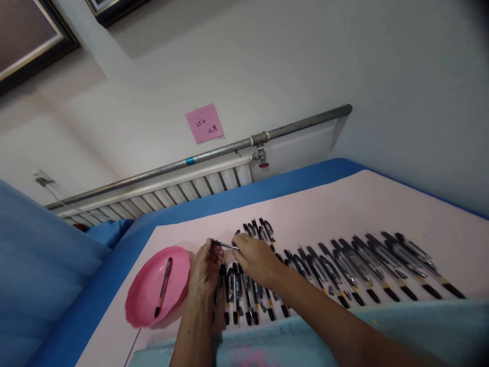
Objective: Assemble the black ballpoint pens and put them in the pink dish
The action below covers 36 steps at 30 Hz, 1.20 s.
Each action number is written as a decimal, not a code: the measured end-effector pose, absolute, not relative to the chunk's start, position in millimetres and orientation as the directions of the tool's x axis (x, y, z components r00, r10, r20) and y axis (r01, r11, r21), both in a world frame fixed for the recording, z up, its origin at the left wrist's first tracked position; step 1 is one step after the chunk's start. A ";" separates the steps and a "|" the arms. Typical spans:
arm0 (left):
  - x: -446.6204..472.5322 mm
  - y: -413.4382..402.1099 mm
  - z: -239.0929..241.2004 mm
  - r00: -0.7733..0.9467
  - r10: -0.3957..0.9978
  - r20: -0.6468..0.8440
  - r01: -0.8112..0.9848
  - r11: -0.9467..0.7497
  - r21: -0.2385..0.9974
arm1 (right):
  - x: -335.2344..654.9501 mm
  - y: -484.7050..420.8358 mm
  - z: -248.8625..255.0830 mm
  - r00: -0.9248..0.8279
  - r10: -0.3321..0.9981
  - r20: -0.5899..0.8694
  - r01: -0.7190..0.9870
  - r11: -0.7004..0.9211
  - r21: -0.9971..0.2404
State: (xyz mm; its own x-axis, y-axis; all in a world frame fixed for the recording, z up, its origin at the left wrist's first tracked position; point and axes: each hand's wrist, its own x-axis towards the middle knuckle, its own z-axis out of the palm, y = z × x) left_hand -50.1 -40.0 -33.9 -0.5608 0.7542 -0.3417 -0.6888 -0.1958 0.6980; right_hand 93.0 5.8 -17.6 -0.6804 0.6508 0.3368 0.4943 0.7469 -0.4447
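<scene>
Between my two hands a slim pen piece [226, 245], black at its left end and paler toward the right, is held nearly level above the table. My left hand [207, 265] pinches the black end, fingers curled. The other end is in the closed fingers of my right hand [256, 256], which hide its tip. Below and between my hands lie several pen parts [248, 300], with black caps, clear barrels and black grips. Left of my left hand, a pink scalloped bowl [132, 306] holds one assembled-looking pen [163, 286].
Rows of disassembled pen parts [367, 265] spread to the right on the pale pink tabletop [328, 204]. More caps [260, 229] lie beyond my right hand. A light blue cloth [305, 341] runs along the near edge. A radiator [183, 188] and pipe [305, 122] line the wall behind.
</scene>
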 end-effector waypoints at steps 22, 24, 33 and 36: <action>-38.0 -14.5 -54.6 -0.420 0.856 0.302 0.570 -0.010 0.822 | 114.0 45.6 -22.0 -0.394 0.879 0.270 0.536 0.458 -0.709; -37.2 -12.1 -59.8 -0.275 0.903 0.330 0.768 -0.001 0.641 | 116.9 48.0 -21.2 -0.368 0.892 0.262 0.555 0.436 -0.708; -42.6 -16.6 -52.5 -0.391 0.898 0.204 0.828 0.246 0.504 | 116.6 47.2 -21.2 -0.389 0.882 0.267 0.552 0.455 -0.698; -51.1 -16.9 -50.1 -0.597 0.785 0.163 0.567 0.270 0.778 | 115.2 45.5 -21.2 -0.426 0.860 0.283 0.524 0.489 -0.697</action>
State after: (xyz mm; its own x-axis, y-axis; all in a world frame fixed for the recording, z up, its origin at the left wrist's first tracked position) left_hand -51.1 -16.9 -50.1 -0.5973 0.7853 0.1629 0.5668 0.2697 0.7784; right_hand 115.2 45.5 -21.2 -0.4256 0.8596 0.2829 0.5245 0.4891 -0.6969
